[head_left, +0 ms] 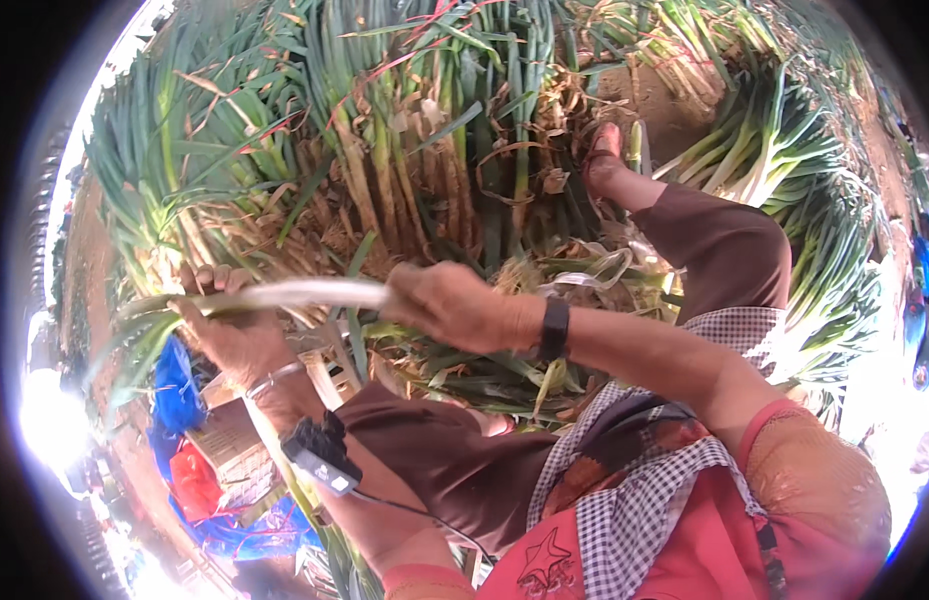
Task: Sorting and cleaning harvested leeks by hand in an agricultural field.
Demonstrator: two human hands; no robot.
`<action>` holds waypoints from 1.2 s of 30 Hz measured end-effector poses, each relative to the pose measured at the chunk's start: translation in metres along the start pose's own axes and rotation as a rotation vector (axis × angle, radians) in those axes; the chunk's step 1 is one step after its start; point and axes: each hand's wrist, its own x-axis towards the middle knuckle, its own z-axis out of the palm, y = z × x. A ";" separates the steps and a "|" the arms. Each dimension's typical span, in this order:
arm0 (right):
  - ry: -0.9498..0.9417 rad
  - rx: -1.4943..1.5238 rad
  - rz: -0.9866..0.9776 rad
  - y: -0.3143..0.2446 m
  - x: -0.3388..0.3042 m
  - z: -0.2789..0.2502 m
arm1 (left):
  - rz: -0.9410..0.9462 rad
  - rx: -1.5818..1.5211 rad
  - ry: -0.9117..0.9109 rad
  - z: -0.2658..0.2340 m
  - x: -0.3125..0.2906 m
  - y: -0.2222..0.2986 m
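Observation:
A long green onion (pixel 319 292) stretches level between my hands, its pale stem blurred by motion. My right hand (pixel 449 305) is closed round the white end, so the root tip is hidden. At the green end, my left hand (pixel 239 335) has its fingers curled over the stalk and the thumb beneath it. The green leaves (pixel 149 335) hang out past my left hand. Just beyond my hands stand tall green onions (pixel 384 170) with dry, brownish lower stems.
Cleaner, white-stemmed green onions (pixel 784 150) lie in a pile at the right. Peeled scraps (pixel 584 270) litter the ground between my legs. At lower left are a cardboard box (pixel 229 440), a red plastic bag (pixel 194 482) and blue plastic (pixel 176 390).

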 end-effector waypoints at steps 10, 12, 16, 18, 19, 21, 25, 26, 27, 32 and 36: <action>-0.549 -0.534 0.211 0.144 -0.162 -0.034 | 0.023 0.475 0.165 -0.020 0.036 0.019; -0.529 -0.643 0.202 0.162 -0.186 -0.052 | -0.057 0.688 0.397 0.008 0.023 0.011; 0.022 -0.008 0.073 0.105 -0.119 -0.064 | -0.244 0.642 0.273 0.015 0.006 -0.018; 0.148 0.356 0.051 0.062 -0.103 -0.083 | -0.318 0.648 0.188 0.052 -0.016 -0.086; 0.130 0.515 0.057 0.044 -0.104 -0.090 | -0.384 0.643 0.049 0.091 -0.050 -0.106; 0.095 0.819 0.069 0.011 -0.111 -0.106 | -0.332 0.757 -0.279 0.140 -0.105 -0.155; 0.566 0.745 0.079 -0.008 -0.165 -0.202 | -0.106 0.894 -1.070 0.223 -0.163 -0.178; 0.782 0.693 0.329 -0.035 -0.181 -0.236 | -0.273 0.843 -1.108 0.227 -0.168 -0.173; 0.934 0.597 0.251 -0.028 -0.214 -0.271 | -0.444 0.752 -1.165 0.236 -0.181 -0.174; 1.555 0.308 0.382 0.026 -0.358 -0.366 | -0.749 0.903 -0.960 0.163 -0.151 -0.156; 1.201 -0.667 1.202 0.111 -0.570 -0.394 | -0.824 0.953 -0.698 0.109 -0.123 -0.148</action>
